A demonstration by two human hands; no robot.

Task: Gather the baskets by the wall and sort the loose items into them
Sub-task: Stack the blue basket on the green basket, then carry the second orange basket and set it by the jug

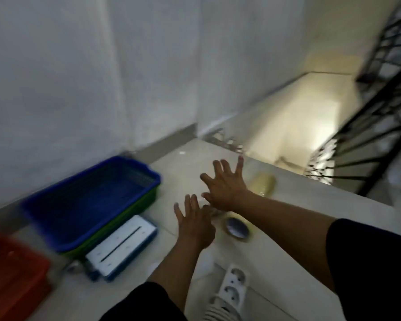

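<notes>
Blue plastic makes up the mesh-walled basket at the left centre of the frame, nested inside a green basket whose rim shows along its lower right edge; the pair sits on the pale tiled floor against the grey wall. A red basket fills the lower left corner, well apart from the stacked pair and blurred by camera motion.

Just below the blue basket lies a flat white rectangular device with a dark slot and blue edges, touching or nearly touching the green rim. A roll of tape lies flat on the floor at centre right, and a yellowish roll-shaped object rests farther up the frame near the stair edge. A white power strip with a coiled cord sits at the bottom centre.

Both hands reach out over the floor, empty. The left hand hovers palm down at centre frame with its fingers spread, just left of the tape roll. The right hand is above it in the frame, fingers splayed wide, holding nothing. Dark sleeves cover both upper arms.

A stairwell with a black metal railing drops away in the upper right.
</notes>
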